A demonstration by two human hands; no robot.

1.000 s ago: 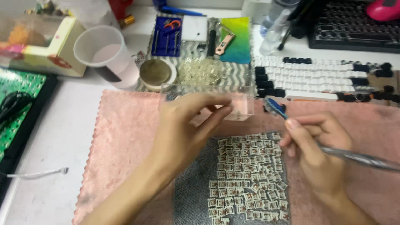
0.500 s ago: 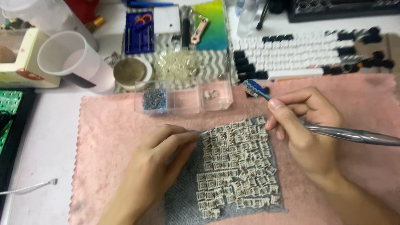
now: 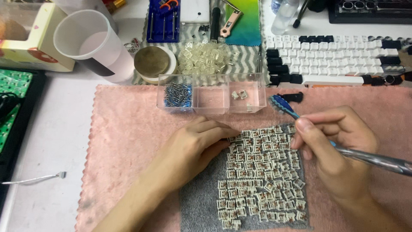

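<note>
My left hand (image 3: 193,148) rests on a pink towel (image 3: 124,141), its fingertips pinched on one small switch part at the top-left corner of a dense patch of switch parts (image 3: 262,180). These brown-and-white parts lie on a grey cloth (image 3: 199,202). My right hand (image 3: 339,150) grips a brush (image 3: 281,104) with a blue head and a silver handle, the head pointing up and left above the patch. Just beyond stands a clear three-compartment box (image 3: 210,92), with metal springs (image 3: 177,94) in its left cell and a few parts in its right cell.
Behind the towel are a translucent cup (image 3: 92,43), a round brass-coloured tin (image 3: 152,62), a heap of clear housings (image 3: 206,58), a blue tool case (image 3: 165,21) and rows of black and white keycaps (image 3: 334,53). A green circuit board (image 3: 13,99) and a thin cable (image 3: 34,178) lie left.
My left hand has come down from the clear box to the corner of the patch of parts. My right hand with the brush has stayed near the patch's right side.
</note>
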